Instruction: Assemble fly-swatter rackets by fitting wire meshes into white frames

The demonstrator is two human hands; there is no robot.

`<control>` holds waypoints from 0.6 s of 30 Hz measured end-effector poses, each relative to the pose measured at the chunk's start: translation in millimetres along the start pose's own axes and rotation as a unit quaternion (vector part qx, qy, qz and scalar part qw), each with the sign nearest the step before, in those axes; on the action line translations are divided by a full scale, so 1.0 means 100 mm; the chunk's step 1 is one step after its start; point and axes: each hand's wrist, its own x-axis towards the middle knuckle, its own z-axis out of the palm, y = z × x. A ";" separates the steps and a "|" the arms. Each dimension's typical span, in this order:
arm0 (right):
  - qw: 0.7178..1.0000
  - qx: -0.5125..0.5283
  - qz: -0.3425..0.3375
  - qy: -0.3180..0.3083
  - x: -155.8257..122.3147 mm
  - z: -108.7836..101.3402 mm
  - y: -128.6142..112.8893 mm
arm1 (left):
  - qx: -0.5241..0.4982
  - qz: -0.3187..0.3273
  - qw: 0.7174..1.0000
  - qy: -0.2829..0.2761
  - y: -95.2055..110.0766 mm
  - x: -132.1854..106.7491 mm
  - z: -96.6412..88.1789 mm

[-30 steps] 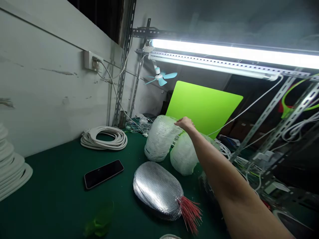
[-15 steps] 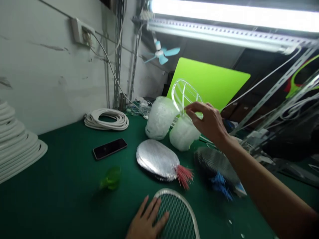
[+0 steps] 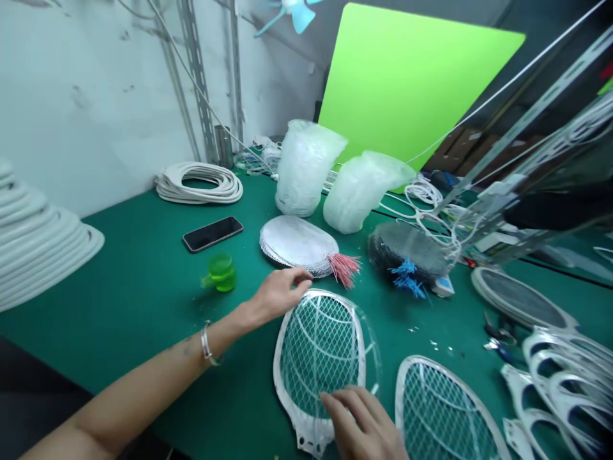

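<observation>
A white racket-shaped frame with mesh lies on the green table in front of me. Over it is a translucent ribbed plastic frame, slightly off to the right and blurred at its edge. My right hand is at the lower end of this ribbed frame, fingers curled on it; the contact is partly hidden. My left hand hovers by the top rim of the mesh frame, thumb and fingers loosely bent and apart. A second racket frame with mesh lies to the right.
Silver mesh sheets with red ties and dark mesh sheets with blue ties lie behind. Two translucent bags stand farther back. A phone, green cup, white ring stack and white frames are around.
My right hand has brought the ribbed plastic frame from the bags down over the mesh frame. My left hand has moved from the mesh to its top rim. The view has tilted down.
</observation>
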 end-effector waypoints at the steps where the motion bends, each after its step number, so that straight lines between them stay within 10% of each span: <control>1: 1.000 0.007 -0.008 -0.004 0.06 0.04 -0.02 | 0.033 0.008 0.999 -0.015 0.04 0.06 0.08; 7: 1.000 0.020 -0.021 -0.009 0.25 0.15 -0.02 | 0.108 0.011 0.994 -0.028 0.05 0.34 0.51; 18: 0.998 0.060 0.011 0.011 0.13 0.35 0.00 | 0.163 0.031 0.986 -0.015 -0.02 0.43 0.69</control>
